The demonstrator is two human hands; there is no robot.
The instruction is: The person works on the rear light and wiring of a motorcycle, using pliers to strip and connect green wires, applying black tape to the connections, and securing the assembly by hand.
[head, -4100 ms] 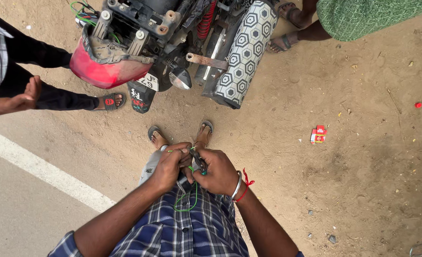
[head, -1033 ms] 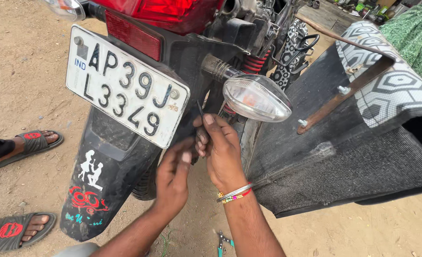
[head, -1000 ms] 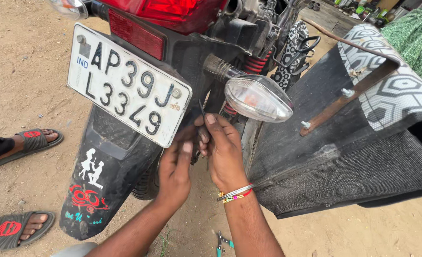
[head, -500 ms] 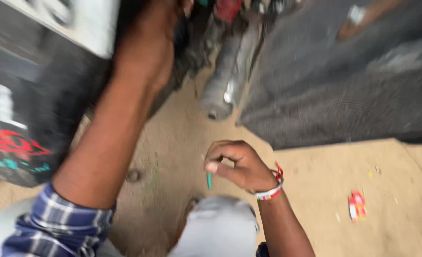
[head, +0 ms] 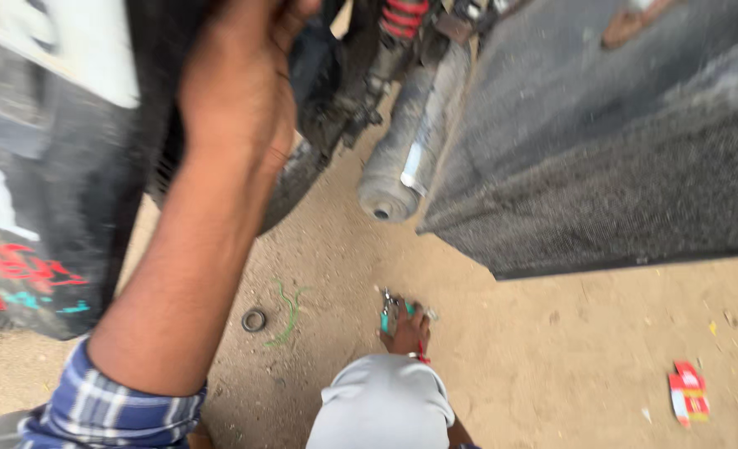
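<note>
Left hand [head: 236, 91] is up gripping the black mudguard [head: 69, 233]; right hand [head: 405, 326] is down on the dirt just past the knee [head: 383, 405], fingers closed on teal-handled pliers [head: 389, 312], long axis pointing toward the exhaust [head: 402, 170].

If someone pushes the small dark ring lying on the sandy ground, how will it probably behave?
The small dark ring lies flat on the sandy ground, so a push would probably slide it, not roll it. It looks thin, so likely light. The loose sand may drag on it. Its material cannot be told.
</note>
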